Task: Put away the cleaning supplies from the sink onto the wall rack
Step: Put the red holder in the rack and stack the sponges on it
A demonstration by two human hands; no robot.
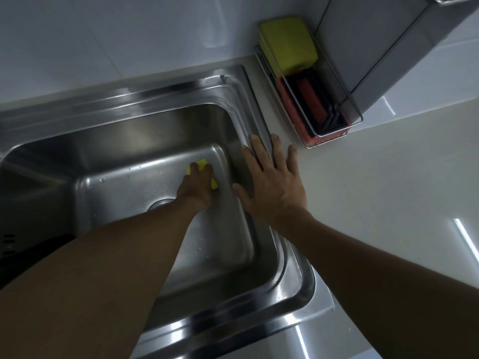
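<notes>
From the head view we look down into a steel sink [155, 92] set in a pale counter [388, 190]. Our left hand [197, 186] reaches to the floor of the basin, close to its right wall, with the fingers curled over a yellow sponge [202, 164]. Only the sponge's corners show past the knuckles. The drain [162, 203] sits just beside that forearm, partly hidden by it.

Our right hand [272, 187] is spread flat, fingers straight and apart. It lies across the sink's right rim, with the fingertips reaching onto the counter's edge, and holds nothing.

At the upper right, in the corner by the tiled wall [103, 35], is the wire rack [337, 130]. It holds a yellow-green sponge [287, 47] at its far end and a red and black item [305, 99] at its near end. We cannot tell what that item is.
</notes>
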